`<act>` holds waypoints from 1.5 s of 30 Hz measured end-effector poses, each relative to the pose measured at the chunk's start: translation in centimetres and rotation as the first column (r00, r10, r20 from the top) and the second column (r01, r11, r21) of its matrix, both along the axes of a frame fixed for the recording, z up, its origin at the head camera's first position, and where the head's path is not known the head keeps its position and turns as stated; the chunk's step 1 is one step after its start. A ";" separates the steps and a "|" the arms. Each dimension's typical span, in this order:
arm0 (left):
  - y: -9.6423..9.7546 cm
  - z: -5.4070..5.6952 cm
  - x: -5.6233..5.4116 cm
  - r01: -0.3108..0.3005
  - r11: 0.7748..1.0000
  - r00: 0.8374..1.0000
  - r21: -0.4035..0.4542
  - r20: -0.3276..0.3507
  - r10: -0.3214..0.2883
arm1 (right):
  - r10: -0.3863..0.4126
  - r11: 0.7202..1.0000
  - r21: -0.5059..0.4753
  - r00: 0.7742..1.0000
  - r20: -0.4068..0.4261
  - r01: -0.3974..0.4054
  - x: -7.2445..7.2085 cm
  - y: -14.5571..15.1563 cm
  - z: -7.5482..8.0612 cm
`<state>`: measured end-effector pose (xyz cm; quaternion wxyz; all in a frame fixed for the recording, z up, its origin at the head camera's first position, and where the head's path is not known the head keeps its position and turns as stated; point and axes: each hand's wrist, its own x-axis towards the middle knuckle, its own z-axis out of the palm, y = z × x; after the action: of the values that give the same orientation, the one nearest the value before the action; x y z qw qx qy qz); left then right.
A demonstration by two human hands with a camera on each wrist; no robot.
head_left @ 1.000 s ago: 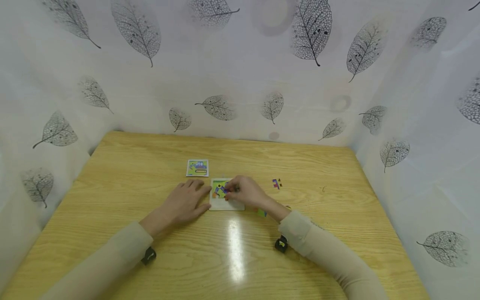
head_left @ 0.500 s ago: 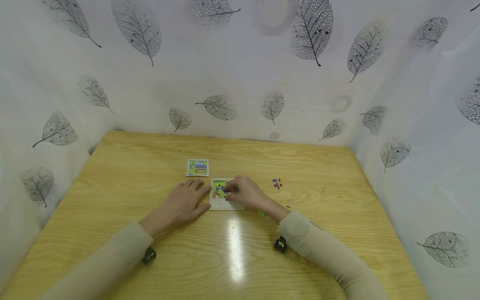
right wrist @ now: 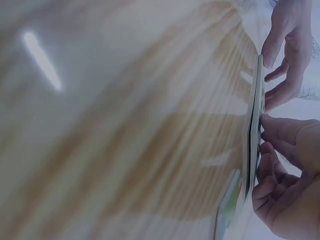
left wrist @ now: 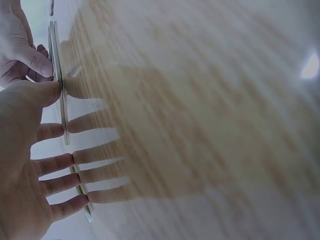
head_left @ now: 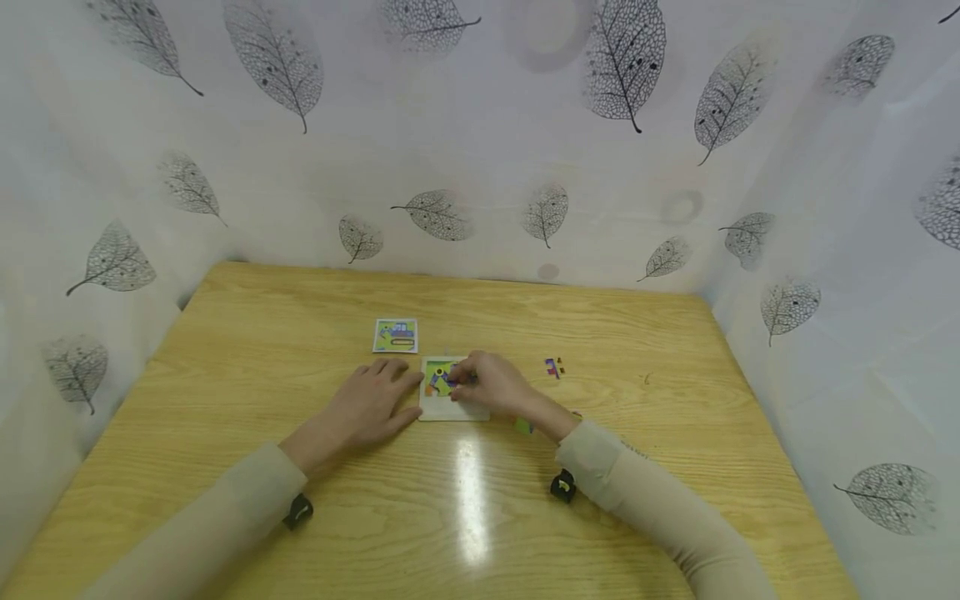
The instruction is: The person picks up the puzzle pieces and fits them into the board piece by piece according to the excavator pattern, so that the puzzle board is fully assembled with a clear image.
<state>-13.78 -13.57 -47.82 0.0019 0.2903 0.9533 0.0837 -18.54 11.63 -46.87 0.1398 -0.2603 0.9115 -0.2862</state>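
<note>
Left: my left hand, fingers extended, grasping nothing, touches the puzzle board on the bench; I'd keep it braced. Right: my right hand bends over the board; whether its grip pinches anything, I cannot tell.

Left hand, right hand: bare. Behind each, long plain beige sleeve: left sleeve, right sleeve, latter creased well back from the grip. Just behind each wrist, small black block: left block, right block.
</note>
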 end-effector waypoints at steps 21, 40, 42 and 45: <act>-0.1 0.1 0.1 0.003 1.000 1.000 0.011 0.021 -0.003 | 0.037 0.997 -0.074 0.999 -0.005 -0.037 0.3 5.2 2.8; 0.0 0.5 0.3 0.005 1.000 1.000 0.013 0.028 -0.005 | -0.100 0.993 -0.068 0.995 -0.028 0.098 0.1 13.4 3.4; 0.0 0.5 0.3 0.003 1.000 1.000 0.010 0.030 -0.004 | -0.116 0.991 -0.066 0.993 -0.025 0.115 0.1 14.0 2.9; 0.0 0.5 0.3 0.002 1.000 0.999 0.008 0.034 -0.002 | -0.134 0.989 -0.059 0.991 -0.017 0.133 -0.2 14.9 2.1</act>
<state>-13.48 -13.60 -47.36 0.0167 0.2897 0.9525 0.0925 -18.76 26.55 -44.81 0.1033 -0.2058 0.9195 -0.3185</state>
